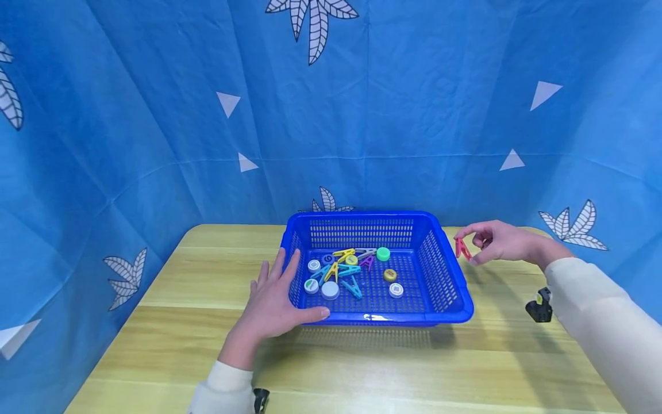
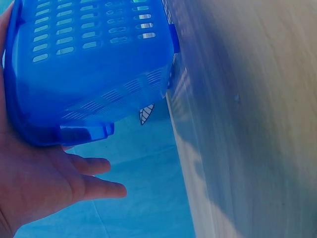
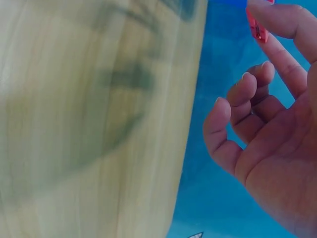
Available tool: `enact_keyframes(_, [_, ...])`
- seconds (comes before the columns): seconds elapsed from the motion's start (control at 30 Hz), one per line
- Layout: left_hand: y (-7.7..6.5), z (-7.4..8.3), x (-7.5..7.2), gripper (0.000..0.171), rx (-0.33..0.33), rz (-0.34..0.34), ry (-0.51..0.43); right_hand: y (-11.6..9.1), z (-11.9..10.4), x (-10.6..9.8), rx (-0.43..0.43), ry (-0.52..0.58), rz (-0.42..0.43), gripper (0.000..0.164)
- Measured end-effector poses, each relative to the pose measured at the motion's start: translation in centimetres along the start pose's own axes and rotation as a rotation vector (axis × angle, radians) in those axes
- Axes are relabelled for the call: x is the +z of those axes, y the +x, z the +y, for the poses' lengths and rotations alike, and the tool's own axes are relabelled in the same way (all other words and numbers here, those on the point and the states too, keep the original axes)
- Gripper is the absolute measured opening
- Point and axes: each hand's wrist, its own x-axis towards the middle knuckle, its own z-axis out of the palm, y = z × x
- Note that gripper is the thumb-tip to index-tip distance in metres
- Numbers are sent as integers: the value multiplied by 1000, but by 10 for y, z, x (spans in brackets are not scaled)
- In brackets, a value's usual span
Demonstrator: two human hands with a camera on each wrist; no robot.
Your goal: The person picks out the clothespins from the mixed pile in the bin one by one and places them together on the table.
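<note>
Clip [image 1: 465, 250] in pinch of right hand [image 1: 503, 241], left hand [image 1: 273, 301] straight-fingered at left end of basket [image 1: 414, 317]

a curtained-off booth, i'd say. blue leaf-print cloth [image 1: 414, 103] fills the upper frame, behind a wooden table [image 1: 181, 322].

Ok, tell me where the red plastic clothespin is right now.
In the head view, the red plastic clothespin is toward the right, pinched in the person's right hand beside the right-hand rim of the blue rectangular plastic basket.
</note>
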Motion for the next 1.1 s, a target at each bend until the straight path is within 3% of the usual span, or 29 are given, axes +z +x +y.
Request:
enact_keyframes(0.23, [-1, 1, 0, 132, 5, 11, -10, 2, 17, 5, 13, -63, 4, 62])
enact_keyframes(0.93, [-3, 0, 2, 128, 8, 29, -27, 4, 56, 19, 22, -22, 18, 63])
enact_keyframes(1.1, [-3, 0, 2, 128, 3, 33, -23, 4, 60, 23, 50, -77, 17, 62])
